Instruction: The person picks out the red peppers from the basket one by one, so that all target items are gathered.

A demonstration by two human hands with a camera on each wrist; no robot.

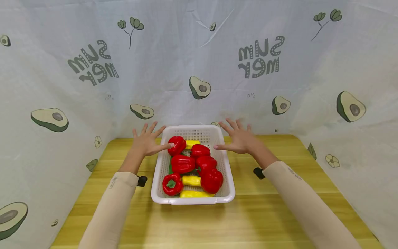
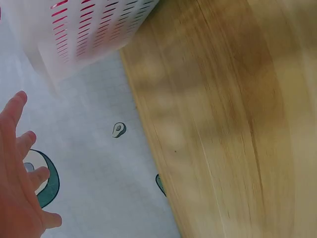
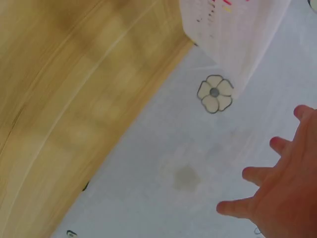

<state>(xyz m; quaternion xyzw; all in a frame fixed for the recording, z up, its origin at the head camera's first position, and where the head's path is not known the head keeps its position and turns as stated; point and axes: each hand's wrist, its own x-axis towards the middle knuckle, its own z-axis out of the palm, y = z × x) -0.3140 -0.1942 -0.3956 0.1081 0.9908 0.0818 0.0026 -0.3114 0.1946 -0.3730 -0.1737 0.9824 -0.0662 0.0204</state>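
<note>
A white plastic basket (image 1: 192, 200) with slotted walls stands on the wooden table. Several red bell peppers (image 1: 183, 164) lie in it, among long yellow pieces (image 1: 196, 194) whose kind I cannot tell. Something green (image 1: 170, 168) shows partly beneath the peppers. My left hand (image 1: 147, 141) is held at the basket's far left corner, fingers spread, thumb reaching over the rim in front of a red pepper. At the far right side my right hand (image 1: 238, 140) has its fingers spread too, its thumb pointing in over the rim. Neither hand grips anything.
The wooden table (image 1: 192, 228) extends in front of the basket and to both sides. A pale cloth (image 1: 174, 62) printed with avocados hangs behind and along the sides. Black wrist straps (image 1: 141, 181) sit at the sleeve ends.
</note>
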